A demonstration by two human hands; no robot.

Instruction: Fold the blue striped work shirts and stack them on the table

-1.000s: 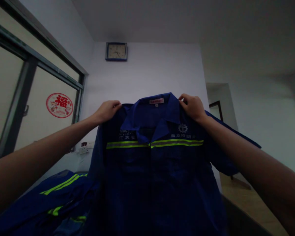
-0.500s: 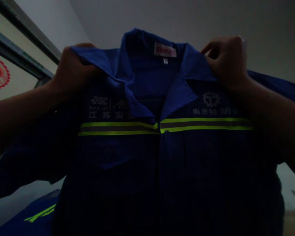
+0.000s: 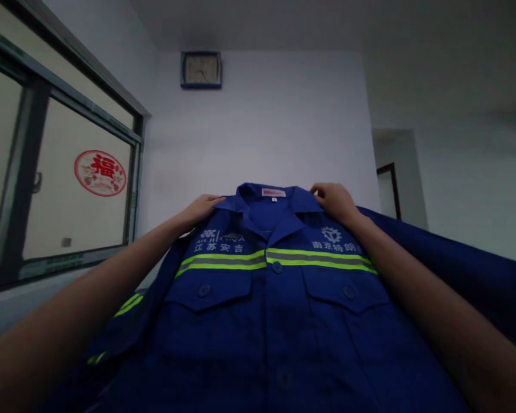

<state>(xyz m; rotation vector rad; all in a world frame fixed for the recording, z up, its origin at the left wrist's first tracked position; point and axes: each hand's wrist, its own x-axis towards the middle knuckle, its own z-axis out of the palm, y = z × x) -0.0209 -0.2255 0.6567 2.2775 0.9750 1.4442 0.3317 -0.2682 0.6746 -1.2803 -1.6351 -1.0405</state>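
A blue work jacket hangs spread out in front of me, its front facing me. It has a collar, a white label inside the neck, buttoned chest pockets, pale printed logos and yellow-green and grey reflective bands. My left hand is closed on the jacket's shoulder beside the collar, at the left. At the right, my right hand pinches the other shoulder near the collar tip. Both arms are stretched forward. One sleeve extends off to the right; the other hangs at the left.
A dark-framed window with a red and white oval sticker is on the left. A square clock hangs high on the pale wall. Part of a doorway frame shows at the right.
Both hands and the jacket have moved farther away and lower in view. The pockets, buttons, clock and more of the window now show, and the picture is brighter.
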